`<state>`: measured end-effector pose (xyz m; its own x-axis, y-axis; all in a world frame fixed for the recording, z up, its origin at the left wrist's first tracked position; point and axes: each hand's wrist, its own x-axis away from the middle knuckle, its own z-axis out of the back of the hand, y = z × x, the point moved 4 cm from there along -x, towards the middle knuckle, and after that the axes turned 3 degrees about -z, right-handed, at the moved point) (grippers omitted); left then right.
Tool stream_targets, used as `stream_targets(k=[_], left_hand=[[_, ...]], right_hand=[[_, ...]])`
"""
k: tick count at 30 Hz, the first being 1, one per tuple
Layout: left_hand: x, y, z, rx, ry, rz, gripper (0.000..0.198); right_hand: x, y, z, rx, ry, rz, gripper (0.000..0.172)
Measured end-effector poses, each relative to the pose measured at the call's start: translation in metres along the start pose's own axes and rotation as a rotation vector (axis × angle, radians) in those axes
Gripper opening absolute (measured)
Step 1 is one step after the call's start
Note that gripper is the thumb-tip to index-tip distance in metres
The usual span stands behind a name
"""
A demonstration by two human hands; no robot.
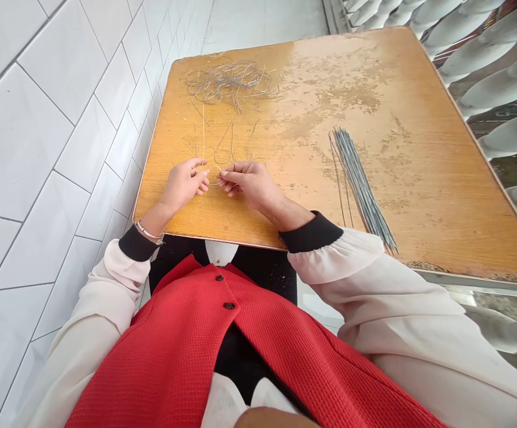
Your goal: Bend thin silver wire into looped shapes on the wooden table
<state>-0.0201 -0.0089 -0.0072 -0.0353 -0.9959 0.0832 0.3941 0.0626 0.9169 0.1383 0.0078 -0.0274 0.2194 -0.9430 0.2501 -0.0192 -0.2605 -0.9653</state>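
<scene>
My left hand (182,185) is above the near left part of the table, its fingers curled and pinching a thin wire (204,134). The straight part of that wire points up and away from the fingertips. My right hand (254,183) is just beside it, thumb and forefinger closed on a curved bit of thin wire. Whether both hands hold the same wire, I cannot tell. Just beyond the fingers lie several bent wire pieces (232,139), some with a round loop at one end.
A tangled heap of wire (232,83) lies at the table's far left. To the right is a bundle of straight grey wires (361,184), with a few loose beside it. The worn wooden table (441,178) stands between a white tiled wall (40,137) and a white balustrade (485,77).
</scene>
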Motion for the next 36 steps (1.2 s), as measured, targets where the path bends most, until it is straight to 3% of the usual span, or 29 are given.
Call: stream_targets(k=[9, 16, 27, 33, 36], left_hand=[[-0.003, -0.004, -0.005, -0.155, -0.012, -0.095, 0.033], [-0.003, 0.001, -0.004, -0.015, -0.019, -0.065, 0.018], [-0.003, 0.002, -0.013, 0.016, 0.018, -0.003, 0.026], [-0.002, 0.008, -0.012, -0.014, -0.029, 0.002, 0.028], [-0.004, 0.009, -0.009, -0.009, -0.072, 0.031, 0.028]], right_hand=[[-0.001, -0.001, -0.003, 0.025, 0.015, 0.028, 0.026], [-0.003, 0.0, 0.0, 0.084, 0.045, 0.056, 0.026], [-0.003, 0.003, 0.001, 0.144, 0.154, 0.204, 0.026], [-0.002, 0.007, 0.001, 0.247, 0.226, 0.25, 0.022], [-0.003, 0.006, 0.0, 0.224, 0.176, 0.219, 0.022]])
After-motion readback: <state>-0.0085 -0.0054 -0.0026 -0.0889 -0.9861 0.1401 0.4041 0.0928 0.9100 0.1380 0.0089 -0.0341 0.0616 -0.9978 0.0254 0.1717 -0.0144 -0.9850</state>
